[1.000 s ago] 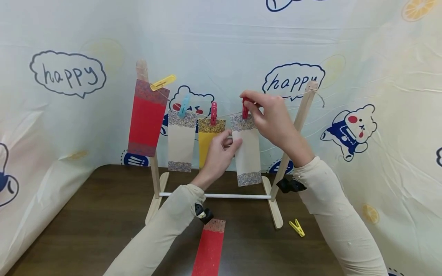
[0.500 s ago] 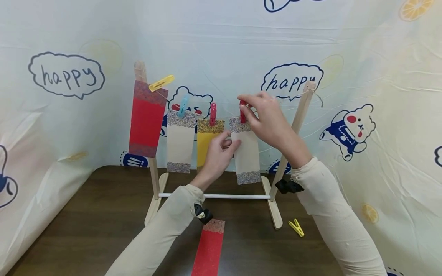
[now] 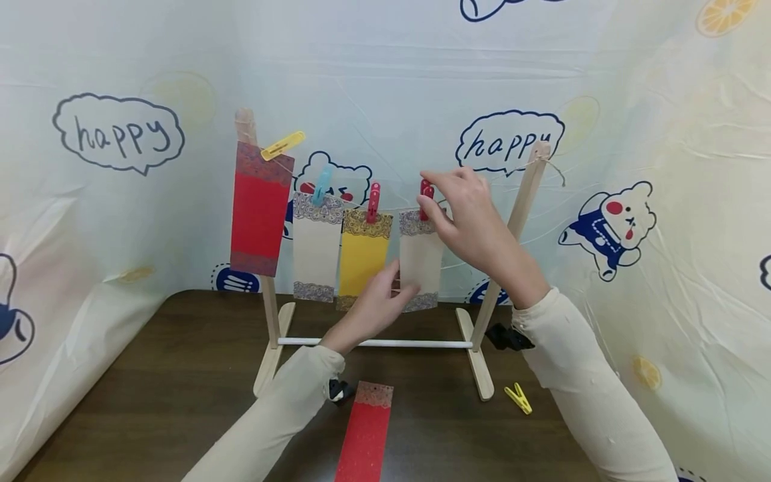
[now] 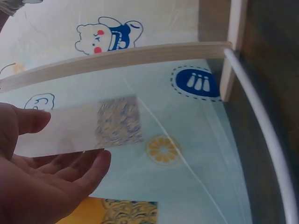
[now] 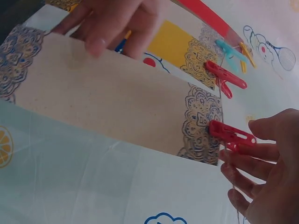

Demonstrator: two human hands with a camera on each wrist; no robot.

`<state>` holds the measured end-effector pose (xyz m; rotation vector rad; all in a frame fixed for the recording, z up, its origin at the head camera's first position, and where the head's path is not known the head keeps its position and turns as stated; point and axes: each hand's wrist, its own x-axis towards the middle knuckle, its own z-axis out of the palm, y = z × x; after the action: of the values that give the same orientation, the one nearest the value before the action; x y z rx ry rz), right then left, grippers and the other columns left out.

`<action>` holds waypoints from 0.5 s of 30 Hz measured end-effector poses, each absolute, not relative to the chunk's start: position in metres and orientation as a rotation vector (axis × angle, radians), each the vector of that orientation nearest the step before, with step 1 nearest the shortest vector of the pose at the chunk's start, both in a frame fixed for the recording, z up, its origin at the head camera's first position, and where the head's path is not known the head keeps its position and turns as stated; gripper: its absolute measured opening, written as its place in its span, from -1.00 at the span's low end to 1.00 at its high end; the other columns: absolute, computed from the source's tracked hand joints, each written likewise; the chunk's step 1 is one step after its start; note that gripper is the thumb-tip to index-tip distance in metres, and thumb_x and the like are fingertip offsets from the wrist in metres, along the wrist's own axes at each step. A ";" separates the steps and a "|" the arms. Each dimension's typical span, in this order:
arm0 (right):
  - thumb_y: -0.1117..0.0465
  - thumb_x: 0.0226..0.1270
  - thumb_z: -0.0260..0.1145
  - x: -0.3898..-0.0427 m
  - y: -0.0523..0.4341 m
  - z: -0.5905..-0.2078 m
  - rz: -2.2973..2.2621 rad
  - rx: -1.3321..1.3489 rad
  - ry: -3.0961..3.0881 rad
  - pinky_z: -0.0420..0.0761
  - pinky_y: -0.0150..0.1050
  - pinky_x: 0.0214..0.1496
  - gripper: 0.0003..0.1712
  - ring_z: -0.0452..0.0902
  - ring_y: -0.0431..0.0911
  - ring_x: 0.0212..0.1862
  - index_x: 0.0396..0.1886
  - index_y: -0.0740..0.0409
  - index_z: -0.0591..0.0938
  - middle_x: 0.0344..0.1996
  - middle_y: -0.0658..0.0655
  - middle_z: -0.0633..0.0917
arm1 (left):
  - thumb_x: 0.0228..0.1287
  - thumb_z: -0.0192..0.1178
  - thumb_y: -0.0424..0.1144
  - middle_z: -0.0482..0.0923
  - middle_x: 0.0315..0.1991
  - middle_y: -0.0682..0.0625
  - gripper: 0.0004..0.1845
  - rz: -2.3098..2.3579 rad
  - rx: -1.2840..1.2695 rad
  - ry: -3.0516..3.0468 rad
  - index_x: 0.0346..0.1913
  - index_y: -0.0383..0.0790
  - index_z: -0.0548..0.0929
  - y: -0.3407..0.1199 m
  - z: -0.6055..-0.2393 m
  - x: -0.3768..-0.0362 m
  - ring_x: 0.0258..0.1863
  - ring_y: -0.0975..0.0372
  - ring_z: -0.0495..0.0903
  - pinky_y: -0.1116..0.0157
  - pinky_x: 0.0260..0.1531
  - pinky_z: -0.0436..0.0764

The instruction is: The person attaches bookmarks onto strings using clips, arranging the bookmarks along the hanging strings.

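A cream strip point(image 3: 419, 258) with patterned ends hangs from the string of a wooden rack point(image 3: 519, 214), held by a red peg point(image 3: 425, 198). My right hand point(image 3: 435, 199) is at that peg. In the right wrist view the red peg point(image 5: 229, 134) grips the cream strip point(image 5: 107, 100), one finger point(image 5: 243, 152) touches its underside and the thumb stands just off it. My left hand point(image 3: 405, 278) lies with straight fingers against the strip's lower end. In the left wrist view the cream strip point(image 4: 117, 123) rests across those fingers point(image 4: 88, 172).
Further left on the string hang a yellow strip point(image 3: 361, 258) on a red peg, a cream strip point(image 3: 313, 248) on a blue peg and a long red strip point(image 3: 259, 207) on a yellow peg. On the brown table lie another red strip point(image 3: 364, 435) and a yellow peg point(image 3: 518, 397).
My left hand slid down the cream strip from its upper edge to its lower end. My right hand's fingers loosened on the red peg, which stays clamped on the strip.
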<state>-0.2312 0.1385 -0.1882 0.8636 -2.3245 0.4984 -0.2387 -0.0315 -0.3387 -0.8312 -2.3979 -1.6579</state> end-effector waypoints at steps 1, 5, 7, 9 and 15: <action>0.10 0.51 0.20 -0.230 0.139 -0.189 0.493 0.868 -2.310 0.20 0.10 0.33 -0.51 0.36 0.08 0.23 0.33 0.21 0.51 0.16 0.18 0.64 | 0.47 0.15 -0.22 0.52 0.21 -0.11 -0.47 -1.654 -0.829 -2.406 0.43 -0.19 0.31 -0.033 -0.341 -0.238 0.10 0.10 0.60 0.12 0.01 0.64; 0.16 0.49 0.23 -0.226 0.141 -0.192 0.475 0.902 -2.231 0.19 0.12 0.39 -0.52 0.35 0.11 0.26 0.32 0.22 0.51 0.22 0.19 0.59 | 0.45 0.18 -0.23 0.55 0.12 -0.12 -0.52 -1.625 -0.795 -2.460 0.35 -0.25 0.36 -0.040 -0.354 -0.233 0.05 0.12 0.62 0.15 0.00 0.64; 0.18 0.48 0.23 -0.223 0.142 -0.195 0.470 0.915 -2.190 0.20 0.12 0.39 -0.54 0.35 0.13 0.26 0.31 0.23 0.52 0.25 0.20 0.57 | 0.45 0.17 -0.24 0.56 0.09 -0.13 -0.55 -1.631 -0.786 -2.481 0.31 -0.27 0.39 -0.043 -0.362 -0.228 0.04 0.13 0.63 0.16 0.02 0.62; 0.18 0.47 0.25 -0.221 0.144 -0.198 0.453 0.913 -2.150 0.25 0.11 0.36 -0.55 0.35 0.13 0.26 0.28 0.23 0.53 0.25 0.21 0.56 | 0.46 0.17 -0.24 0.55 0.09 -0.12 -0.56 -1.629 -0.786 -2.505 0.30 -0.26 0.40 -0.047 -0.369 -0.224 0.05 0.16 0.62 0.18 0.05 0.61; 0.20 0.41 0.31 -0.210 0.153 -0.204 0.413 0.886 -2.064 0.30 0.11 0.34 -0.56 0.36 0.14 0.28 0.22 0.25 0.58 0.24 0.25 0.55 | 0.46 0.17 -0.24 0.57 0.05 -0.03 -0.58 -1.560 -0.788 -2.546 0.30 -0.17 0.42 -0.060 -0.390 -0.209 -0.02 0.23 0.62 0.19 -0.01 0.61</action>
<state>-0.2102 0.1528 -0.2038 0.8859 -2.0638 0.4125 -0.2086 -0.0603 -0.3905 -0.7881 -2.5459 -1.5597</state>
